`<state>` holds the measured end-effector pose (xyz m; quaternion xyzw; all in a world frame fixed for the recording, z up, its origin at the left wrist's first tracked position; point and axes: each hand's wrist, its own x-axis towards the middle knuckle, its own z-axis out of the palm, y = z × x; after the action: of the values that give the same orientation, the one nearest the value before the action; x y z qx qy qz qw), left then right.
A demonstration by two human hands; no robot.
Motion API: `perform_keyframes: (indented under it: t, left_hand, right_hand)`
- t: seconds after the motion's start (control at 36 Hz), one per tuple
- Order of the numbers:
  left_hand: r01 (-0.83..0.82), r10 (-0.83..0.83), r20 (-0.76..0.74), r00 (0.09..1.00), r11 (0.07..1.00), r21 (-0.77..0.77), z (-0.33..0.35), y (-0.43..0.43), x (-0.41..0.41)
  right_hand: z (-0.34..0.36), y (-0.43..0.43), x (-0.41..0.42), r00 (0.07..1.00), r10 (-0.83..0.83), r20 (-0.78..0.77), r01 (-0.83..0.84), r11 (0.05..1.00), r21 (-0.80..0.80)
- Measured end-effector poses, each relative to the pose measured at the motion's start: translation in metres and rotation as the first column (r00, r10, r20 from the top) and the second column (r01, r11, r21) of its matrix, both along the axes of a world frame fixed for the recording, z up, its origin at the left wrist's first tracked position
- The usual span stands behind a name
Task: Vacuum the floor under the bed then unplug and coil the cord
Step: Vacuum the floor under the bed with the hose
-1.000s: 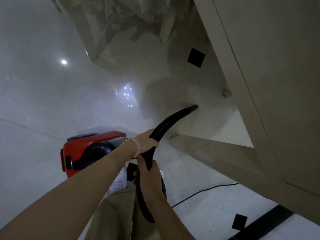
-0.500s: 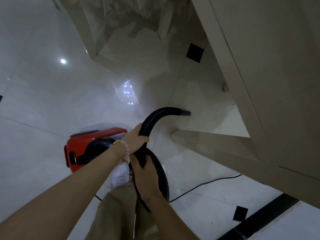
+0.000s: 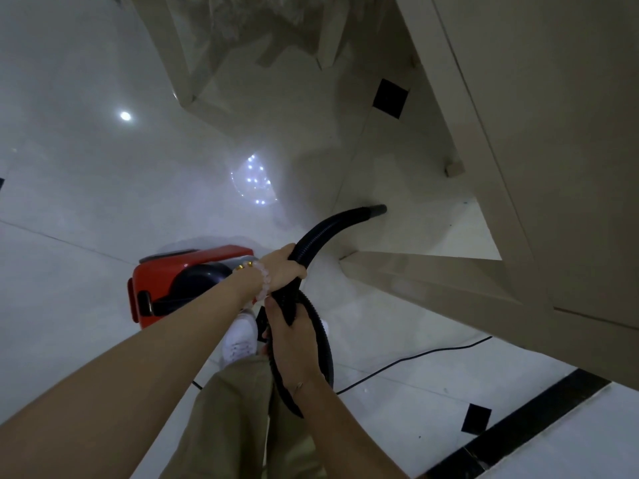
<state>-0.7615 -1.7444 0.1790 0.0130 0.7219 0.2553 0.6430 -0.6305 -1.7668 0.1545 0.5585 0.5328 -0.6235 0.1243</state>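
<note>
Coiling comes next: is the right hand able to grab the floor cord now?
Probably not yet: the right hand grips the hose; otherwise the cord lies unobstructed on the floor nearby.

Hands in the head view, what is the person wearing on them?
No sleeves or gloves show. The left hand wears a bead bracelet at the wrist, pale pink with a few gold beads. The right hand may have a thin wrist chain; it is too small to tell.

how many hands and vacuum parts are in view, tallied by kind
red vacuum body: 1
black hose: 1
black cord: 1
hands: 2, the left hand and the right hand, both gripping the black hose
total: 5
</note>
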Motion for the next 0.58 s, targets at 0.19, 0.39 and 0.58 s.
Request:
perform_keyframes:
  t: [0.19, 0.39, 0.58]
  left_hand:
    - [0.045, -0.046, 0.005, 0.999, 0.997, 0.062, -0.024, -0.007, 0.008]
    - [-0.066, 0.065, 0.006, 0.998, 0.994, 0.091, -0.028, -0.015, 0.017]
    - [-0.215, 0.212, 0.033, 0.977, 0.963, 0.162, -0.042, -0.021, 0.021]
  right_hand:
    - [-0.001, -0.003, 0.003, 1.000, -0.003, 0.001, 0.003, 1.000, 0.009]
    - [-0.004, 0.001, 0.013, 0.995, 0.096, 0.011, -0.097, 0.993, 0.069]
    - [-0.012, 0.005, 0.013, 0.995, 0.087, 0.043, -0.089, 0.995, 0.033]
